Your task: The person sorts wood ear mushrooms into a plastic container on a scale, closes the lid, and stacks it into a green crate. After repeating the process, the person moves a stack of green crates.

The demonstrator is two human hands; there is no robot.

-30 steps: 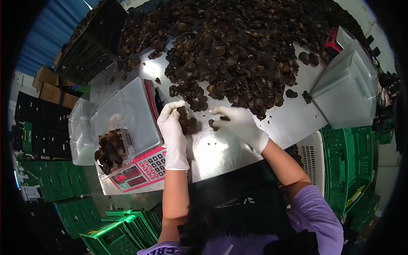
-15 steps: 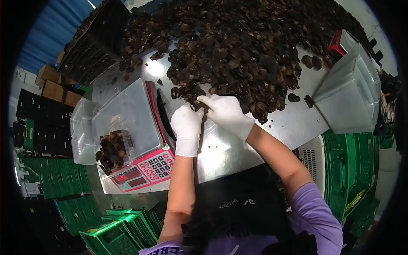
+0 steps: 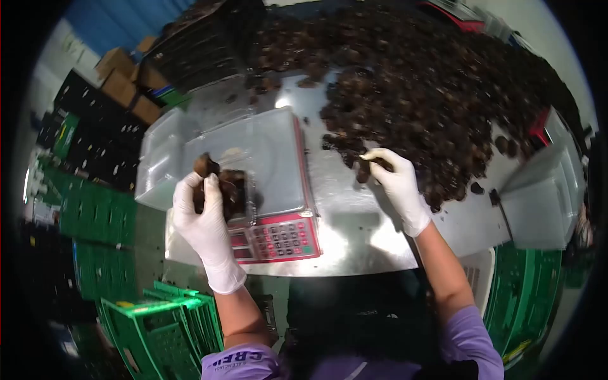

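Observation:
My left hand (image 3: 206, 218), in a white glove, pinches a dark brown piece (image 3: 206, 166) over the clear plastic box. Similar brown pieces (image 3: 233, 190) lie in that box, at the left of the scale (image 3: 278, 164). The scale has a flat grey top and a red keypad (image 3: 278, 240). Right of the scale, my right hand (image 3: 396, 180), also gloved, holds a small dark piece (image 3: 363, 172) between thumb and fingers at the near edge of a large heap of dark brown pieces (image 3: 411, 95). The view is somewhat blurred.
Clear plastic containers (image 3: 161, 158) stand left of the scale, and more (image 3: 544, 196) at the right end of the metal table (image 3: 354, 247). A black crate (image 3: 196, 57) stands behind. Green crates (image 3: 158, 329) are at the lower left, others (image 3: 522, 285) at the right.
My hands have moved apart. The left one has gone left from the heap's edge to the box with a piece; the right one has lifted slightly with another. The view has turned.

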